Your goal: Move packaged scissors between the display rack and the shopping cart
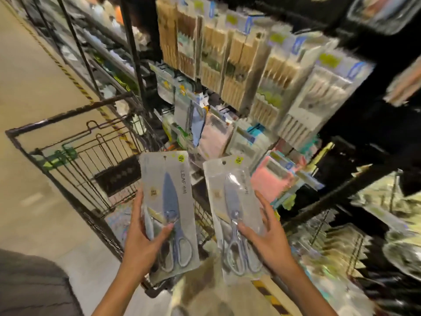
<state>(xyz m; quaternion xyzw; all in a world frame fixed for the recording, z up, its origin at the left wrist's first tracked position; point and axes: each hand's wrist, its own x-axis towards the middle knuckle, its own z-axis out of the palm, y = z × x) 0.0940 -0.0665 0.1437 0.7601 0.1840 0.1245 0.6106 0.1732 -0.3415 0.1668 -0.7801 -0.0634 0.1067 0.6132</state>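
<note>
Hands grip 2 scissors packs over the shopping cart (pixel 75 153): left hand (pixel 145 240) pinches the left scissors pack (pixel 168 201); right hand (pixel 268 238) pinches the right scissors pack (pixel 232 201); keep both flat, move one at a time.

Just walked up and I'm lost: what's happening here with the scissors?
A person stands at a display rack with a wire shopping cart beside it. Each hand holds one pack of scissors: the left hand grips the left pack, printed LEAF, and the right hand grips the right pack. Both packs are held up over the cart's near end, neither in the cart nor on a hook.
</note>
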